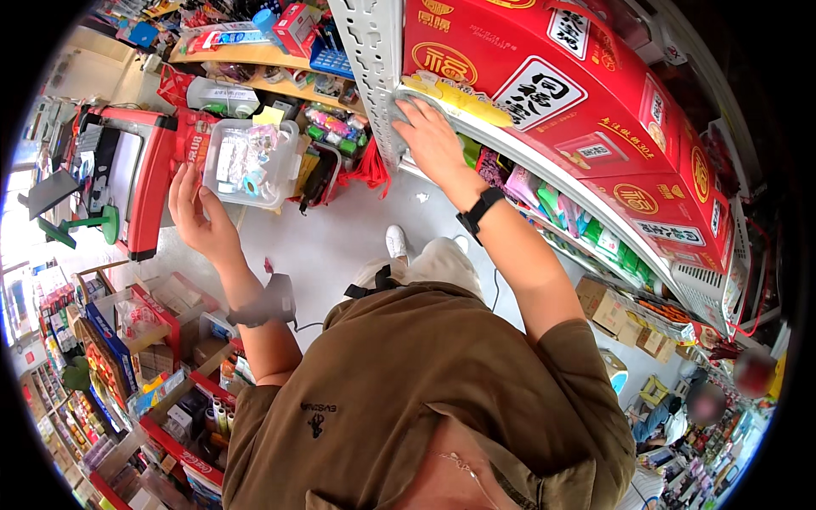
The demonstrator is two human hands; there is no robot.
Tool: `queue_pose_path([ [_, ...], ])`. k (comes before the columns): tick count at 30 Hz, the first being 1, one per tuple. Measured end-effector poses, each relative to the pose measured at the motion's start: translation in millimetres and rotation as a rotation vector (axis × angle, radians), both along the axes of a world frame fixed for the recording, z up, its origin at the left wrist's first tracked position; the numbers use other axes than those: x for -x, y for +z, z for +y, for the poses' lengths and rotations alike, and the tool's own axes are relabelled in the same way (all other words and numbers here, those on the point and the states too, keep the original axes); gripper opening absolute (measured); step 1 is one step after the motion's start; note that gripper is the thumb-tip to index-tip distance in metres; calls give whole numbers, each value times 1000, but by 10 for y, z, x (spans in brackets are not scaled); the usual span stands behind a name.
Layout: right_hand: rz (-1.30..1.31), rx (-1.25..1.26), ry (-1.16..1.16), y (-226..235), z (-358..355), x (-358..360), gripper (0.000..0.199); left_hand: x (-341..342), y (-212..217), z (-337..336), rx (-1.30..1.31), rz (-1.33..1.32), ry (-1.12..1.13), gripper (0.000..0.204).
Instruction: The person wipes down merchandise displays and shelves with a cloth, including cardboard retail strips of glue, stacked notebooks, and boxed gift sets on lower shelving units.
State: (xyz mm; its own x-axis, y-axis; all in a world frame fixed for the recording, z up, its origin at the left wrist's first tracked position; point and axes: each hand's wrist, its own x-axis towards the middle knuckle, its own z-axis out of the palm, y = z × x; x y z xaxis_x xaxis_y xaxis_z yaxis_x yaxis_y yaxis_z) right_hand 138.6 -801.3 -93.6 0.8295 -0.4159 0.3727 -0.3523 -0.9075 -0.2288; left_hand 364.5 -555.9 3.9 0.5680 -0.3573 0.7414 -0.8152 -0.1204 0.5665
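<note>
My right hand (pixel 432 140) is stretched up to the end of a white metal shelf, its fingers spread at the perforated upright (pixel 374 64) and holding nothing. Just beyond those fingers, a yellow strip (pixel 459 100) runs along the shelf edge, below large red gift boxes (pixel 510 68) with gold and white labels. My left hand (pixel 204 217) is raised with loosely curled, parted fingers and an empty palm. Nearest to it is a clear plastic bin (pixel 291 183) of small bagged items, with a yellow note at its rim. Whether the left fingertips touch the red package (pixel 195 132) behind is unclear.
A red-edged counter (pixel 153 191) with a tablet stand (pixel 106 223) lies to the left. Wooden shelves (pixel 255 61) of small goods stand ahead. Stocked racks (pixel 183 416) rise at lower left, and cardboard boxes (pixel 608 310) sit at right. Another person (pixel 671 421) is at far lower right.
</note>
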Motion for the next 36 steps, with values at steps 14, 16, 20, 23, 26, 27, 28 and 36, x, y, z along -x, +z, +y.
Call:
queue_pose_path([
  [14, 84, -34, -105, -18, -24, 870, 52, 63, -219, -157, -70, 111, -85, 31],
  [16, 104, -39, -152, -35, 1, 1168, 54, 154, -239, -251, -89, 123, -123, 33],
  [20, 114, -27, -229, -92, -8, 1768, 58, 369, -206, -408, -98, 117, -173, 34],
  [23, 115, -15, -279, -102, -1, 2190, 58, 569, -169, -488, -112, 99, -182, 34],
  [26, 111, -29, -330, -86, 3, 2599, 57, 864, -151, -583, -103, 101, -215, 35],
  [27, 112, -34, -348, -78, 6, 2756, 57, 975, -166, -610, -104, 108, -225, 35],
  [28, 113, -39, -367, -72, 11, 2920, 57, 1094, -182, -636, -106, 115, -236, 35],
  [36, 103, -64, -584, -67, 73, 4310, 57, 2173, -361, -783, -74, 166, -298, 34],
])
